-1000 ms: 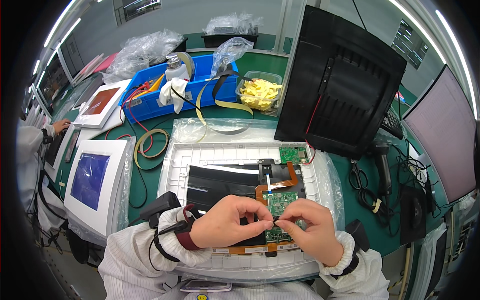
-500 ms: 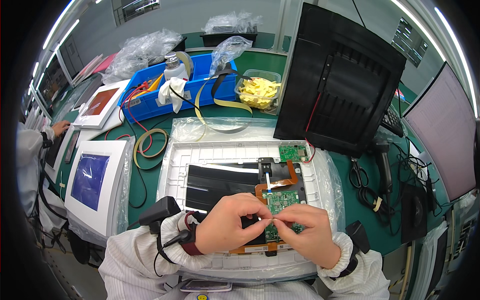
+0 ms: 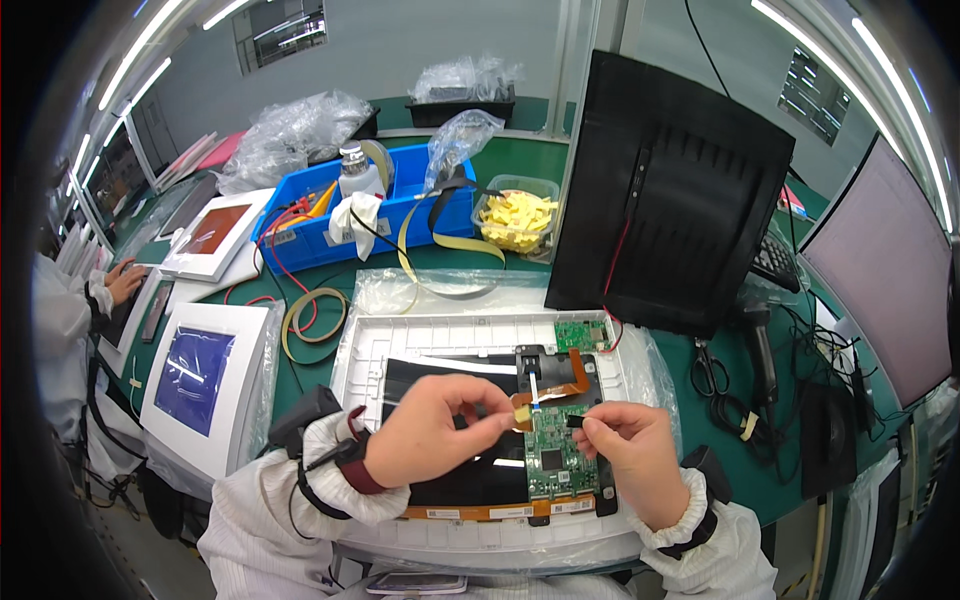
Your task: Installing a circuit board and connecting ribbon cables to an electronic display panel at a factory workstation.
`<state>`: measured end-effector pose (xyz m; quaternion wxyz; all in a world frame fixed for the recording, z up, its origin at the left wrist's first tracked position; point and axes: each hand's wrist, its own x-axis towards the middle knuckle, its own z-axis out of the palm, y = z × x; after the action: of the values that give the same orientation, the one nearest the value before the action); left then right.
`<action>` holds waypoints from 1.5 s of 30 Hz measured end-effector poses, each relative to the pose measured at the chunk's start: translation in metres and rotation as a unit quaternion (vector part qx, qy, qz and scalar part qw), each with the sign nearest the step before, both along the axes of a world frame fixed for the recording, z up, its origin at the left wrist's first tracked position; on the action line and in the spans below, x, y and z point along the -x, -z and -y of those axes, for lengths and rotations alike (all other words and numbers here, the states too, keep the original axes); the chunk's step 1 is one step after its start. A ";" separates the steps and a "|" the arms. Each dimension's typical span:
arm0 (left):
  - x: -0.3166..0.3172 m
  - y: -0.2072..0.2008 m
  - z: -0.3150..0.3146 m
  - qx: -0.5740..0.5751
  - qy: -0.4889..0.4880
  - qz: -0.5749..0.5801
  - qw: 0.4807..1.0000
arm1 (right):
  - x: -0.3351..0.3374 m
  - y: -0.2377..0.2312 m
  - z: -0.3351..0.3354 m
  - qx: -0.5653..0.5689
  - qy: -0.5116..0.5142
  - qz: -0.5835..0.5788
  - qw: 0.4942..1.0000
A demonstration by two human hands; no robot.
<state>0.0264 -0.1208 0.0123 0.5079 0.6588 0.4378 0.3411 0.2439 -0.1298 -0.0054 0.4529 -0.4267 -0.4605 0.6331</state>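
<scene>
Fingertip work on small bits over open housing, lower ctr

Far left, co-worker's hand (image 3: 125, 284); lower left, white unit w/ blue screen (image 3: 196, 375); L hand (image 3: 435, 432), left of lower ctr, thumb & index curled nearly together, tips just beside a small yellow piece (image 3: 522, 413); can't tell if it's gripped; white housing (image 3: 440, 338) lies open beneath both hands, w/ orange ribbon (image 3: 579, 372) & green PCB (image 3: 553, 455) right of frame ctr; R hand (image 3: 637, 455), lower right of ctr, pinching a small black piece (image 3: 576, 421) btwn thumb & index, over PCB's upper right edge; black panel (image 3: 680, 200) stands tilted, upper right.

Step in hand, my guess: handling small pieces at PCB's upper end; next move prob. calls for a light, steady R pinch, L tips clear of ribbon.
</scene>
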 end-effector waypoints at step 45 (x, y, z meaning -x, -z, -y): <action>0.031 0.034 -0.223 -0.203 0.083 -0.541 0.812 | -0.011 0.006 -0.010 -0.040 0.041 0.067 0.996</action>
<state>-0.0049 0.1024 -0.0219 0.0699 0.8591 0.5059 -0.0331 0.2550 -0.1202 -0.0112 0.4633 -0.4678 -0.4969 0.5653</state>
